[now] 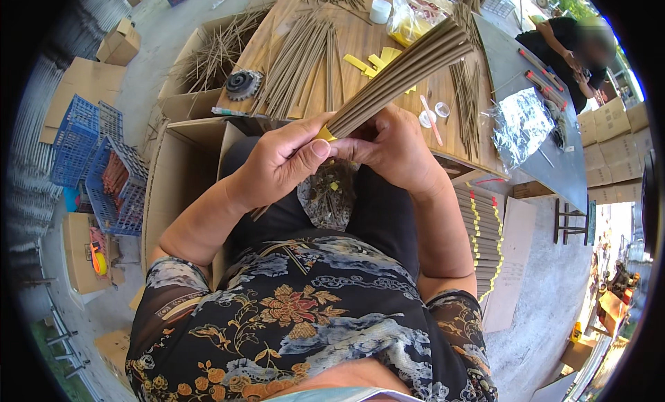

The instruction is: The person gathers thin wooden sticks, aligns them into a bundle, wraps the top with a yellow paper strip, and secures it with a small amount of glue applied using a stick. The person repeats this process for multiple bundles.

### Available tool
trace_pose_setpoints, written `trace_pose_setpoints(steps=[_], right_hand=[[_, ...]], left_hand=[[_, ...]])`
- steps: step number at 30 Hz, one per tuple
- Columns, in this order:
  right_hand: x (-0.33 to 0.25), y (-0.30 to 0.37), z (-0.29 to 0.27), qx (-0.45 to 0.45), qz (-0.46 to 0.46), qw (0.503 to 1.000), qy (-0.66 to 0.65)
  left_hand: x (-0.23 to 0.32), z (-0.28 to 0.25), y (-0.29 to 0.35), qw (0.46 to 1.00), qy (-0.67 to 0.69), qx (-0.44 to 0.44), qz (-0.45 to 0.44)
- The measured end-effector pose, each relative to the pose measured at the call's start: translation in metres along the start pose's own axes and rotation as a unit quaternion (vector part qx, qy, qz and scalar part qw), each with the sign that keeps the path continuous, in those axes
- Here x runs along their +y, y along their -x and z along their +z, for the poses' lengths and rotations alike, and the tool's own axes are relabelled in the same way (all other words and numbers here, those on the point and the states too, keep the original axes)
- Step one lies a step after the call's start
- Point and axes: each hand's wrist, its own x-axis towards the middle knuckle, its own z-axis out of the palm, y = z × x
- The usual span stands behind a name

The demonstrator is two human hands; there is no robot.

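Note:
A bundle of brown incense sticks (409, 76) slants up to the right over my lap. A yellow paper band (325, 133) goes around its lower part. My left hand (291, 153) is closed around the bundle at the band, its thumb across the front, and a few stick ends poke out below. My right hand (398, 149) grips from the other side, with its thumb beside the band and its fingers partly hidden behind the sticks. Beyond the bundle, yellow paper strips (374, 64) lie on the wooden table (357, 38).
Loose incense sticks (298, 63) and a dark round toothed part (242, 85) lie on the table. Cardboard boxes (183, 187) and blue crates (118, 187) stand left. Banded bundles (488, 229) lie low on the right. Another person (568, 52) is at a grey table (554, 163).

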Motion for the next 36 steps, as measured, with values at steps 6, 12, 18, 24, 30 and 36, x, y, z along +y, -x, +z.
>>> trace_pose_setpoints(steps=[6, 12, 18, 24, 30, 36], right_hand=[[-0.015, 0.001, -0.005, 0.036, -0.010, 0.997, 0.075], [0.000, 0.001, -0.003, 0.056, -0.083, 0.994, 0.040], [-0.019, -0.006, 0.001, 0.055, -0.053, 0.923, -0.378], [-0.047, -0.011, 0.011, 0.096, 0.015, 0.807, -0.583], [-0.063, -0.004, 0.020, 0.197, 0.009, 0.836, -0.512], [-0.070, 0.005, 0.026, 0.221, 0.001, 0.860, -0.459]], left_hand=[[0.002, 0.006, -0.003, 0.963, 0.245, -0.004, -0.109], [-0.002, 0.006, -0.006, 0.903, 0.395, -0.020, -0.167], [0.004, 0.012, -0.008, 0.883, 0.429, -0.039, -0.187], [0.009, 0.017, -0.001, 0.956, 0.247, -0.060, -0.146], [0.014, 0.020, 0.002, 0.986, 0.119, -0.065, -0.099], [0.015, 0.029, 0.006, 0.993, 0.106, -0.046, -0.024]])
